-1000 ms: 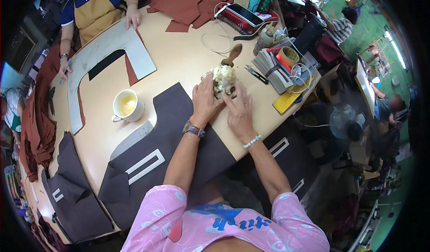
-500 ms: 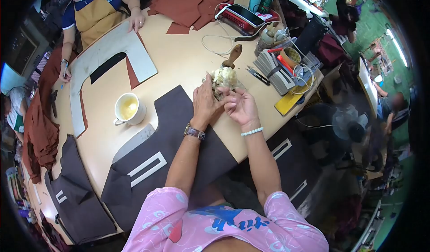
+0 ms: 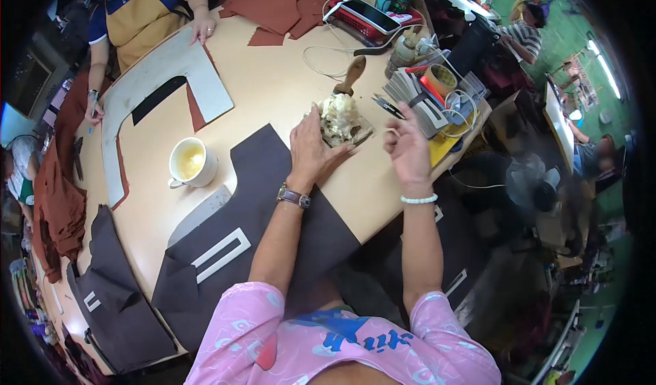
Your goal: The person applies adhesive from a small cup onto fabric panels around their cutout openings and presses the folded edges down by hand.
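Note:
My left hand (image 3: 311, 145) rests around the near corner of a small board (image 3: 363, 133), its fingers along one side and its thumb along the other. A lumpy cream-coloured paste (image 3: 339, 117) is heaped on the board. From the heap's far side rises a wooden-handled tool (image 3: 351, 75), its lower end hidden in the paste. My right hand (image 3: 410, 154) is raised off the table, right of the board, fingers loosely bent and apart, with nothing visible in it. Beyond its fingertips lies a pair of small dark snips (image 3: 389, 107).
A white cup (image 3: 193, 163) with yellowish contents stands left. Dark fabric pieces (image 3: 266, 180) lie before me. Across the table, a person (image 3: 147, 16) touches a pale template (image 3: 205, 77). A tape roll (image 3: 441, 78), cables and a phone (image 3: 371, 16) crowd the right side.
My right hand has moved right, away from the board and my left hand, and its fingers have loosened. My left hand stays at the board. The view has shifted slightly.

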